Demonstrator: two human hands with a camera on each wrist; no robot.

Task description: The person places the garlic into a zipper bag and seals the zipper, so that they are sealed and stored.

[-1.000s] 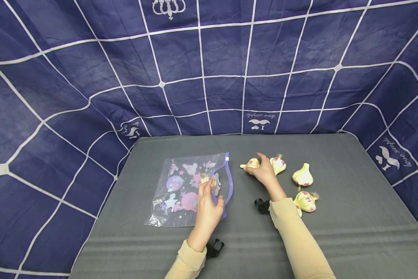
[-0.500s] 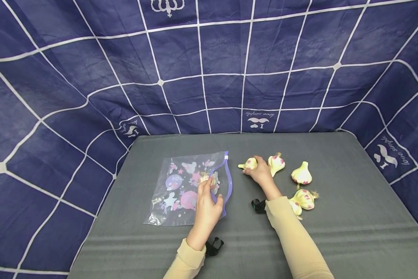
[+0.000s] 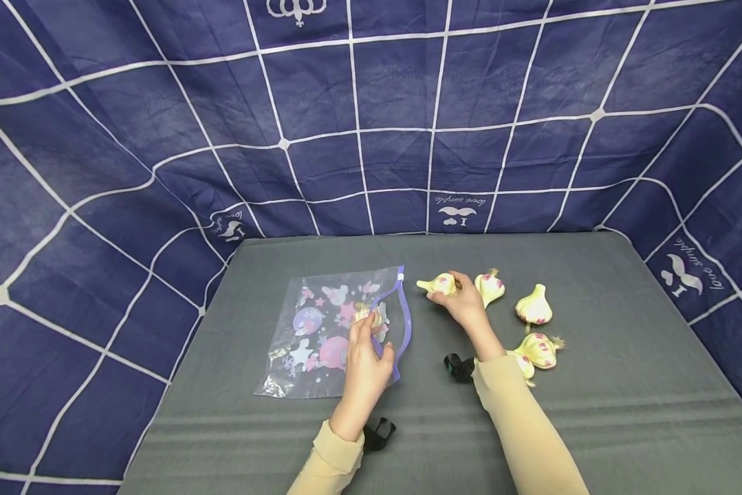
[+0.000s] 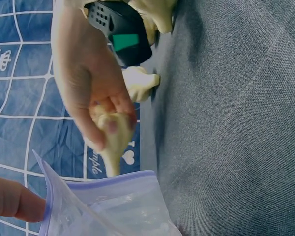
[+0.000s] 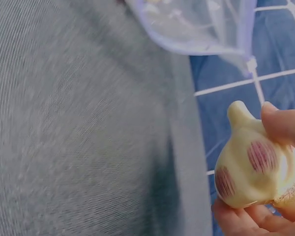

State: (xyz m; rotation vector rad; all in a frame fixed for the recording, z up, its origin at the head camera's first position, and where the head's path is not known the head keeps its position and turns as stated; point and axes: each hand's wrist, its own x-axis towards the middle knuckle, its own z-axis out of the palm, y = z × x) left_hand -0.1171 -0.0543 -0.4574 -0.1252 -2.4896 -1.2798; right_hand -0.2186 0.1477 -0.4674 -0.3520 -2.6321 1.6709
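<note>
A clear slider-zip bag [image 3: 284,371] with pastel prints and a purple zip edge lies on the grey table, its mouth gaping to the right. My left hand [image 3: 366,371] holds the bag at that mouth; the thumb [image 4: 19,199] is against the purple rim in the left wrist view. One garlic bulb [image 3: 368,317] shows through the plastic near the left fingertips. To the right of the opening, my right hand [image 3: 467,309] pinches another garlic bulb [image 5: 253,164] between thumb and fingers, raised off the table, its stem toward the bag.
Several more bulbs lie on the right: a garlic bulb [image 3: 490,287] just behind the right hand, a single bulb [image 3: 534,306] farther right, and a pair with a rooted bulb [image 3: 540,350] by the right sleeve. A blue checked cloth [image 3: 401,165] walls the table's back and sides.
My right hand has gripped the garlic bulb and moved it slightly left, toward the bag's mouth. My left hand stays on the bag.
</note>
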